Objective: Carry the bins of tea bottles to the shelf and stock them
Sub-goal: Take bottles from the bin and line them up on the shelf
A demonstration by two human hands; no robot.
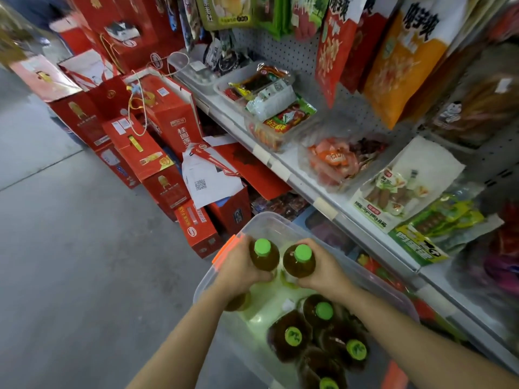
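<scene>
Left hand [241,266] wrapped round the shoulder of a tea bottle [264,255], green cap up, amber liquid; right hand [323,269] likewise curled round a second bottle [300,261]. The two bottles upright, side by side, almost touching, held above the far end of a clear plastic bin [269,224]. Bin has an orange latch [226,248] at its far left corner and another orange patch at the near right edge. More bottles [320,336] with green caps stand clustered at the bin's near end; the far part of the bin floor shows bare, tinted pale green. Whether the bin rests on the floor or on something else, cannot tell. To the right, a white shelf [283,167] runs diagonally away, with price-tag strips along its front lip; on it clear trays and packets of snacks [280,116], sausage packs nearer the right end. Behind it a pegboard back panel [297,57] hung with large red and orange bags. To the left of the shelf, red gift boxes [157,141] heaped on a grey concrete floor [70,248] with seam lines. Edges of view blurred.
</scene>
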